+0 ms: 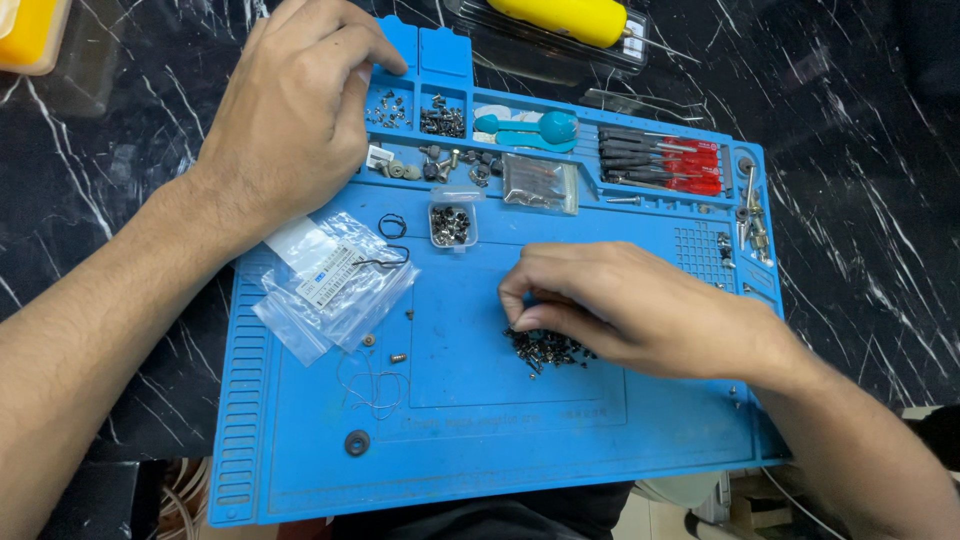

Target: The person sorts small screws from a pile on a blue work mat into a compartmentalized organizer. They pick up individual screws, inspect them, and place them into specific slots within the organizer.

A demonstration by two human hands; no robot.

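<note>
Nearest the camera, both forearms enter from the lower corners and reach over a blue work mat (480, 460) that lies on a black, white-veined surface (860, 250). On the near part of the mat, toward its left, lie a small dark ring (357, 442) and a tangle of thin wire (372, 388).

At the mat's centre sits a pile of small dark screws (545, 348). Right hand (620, 305): fingers curled downward, thumb and forefinger pinched together at the top of the pile, touching the screws; whether a screw is actually gripped cannot be told.

Left of the pile lie two loose screws (398, 357) and a stack of clear zip bags (335, 285), one bearing a white label. Just beyond the pile stands a small clear box (452, 222) filled with dark screws, with a black O-ring (392, 226) to its left.

Left hand (295, 110): at the mat's far left corner, fingers bent loosely and holding nothing visible, fingertips resting on the raised rim beside the small-parts compartments (415, 115).

Along the mat's far edge, left to right of the pile: compartments of tiny screws and fittings, a teal pry tool (535, 130), a clear packet (540, 183), a row of red-handled screwdrivers (665, 165), and loose metal bits (752, 215) at the right rim.

Beyond the mat lies a clear case holding a yellow tool (570, 20); an orange-yellow container (30, 30) stands at the far left.
</note>
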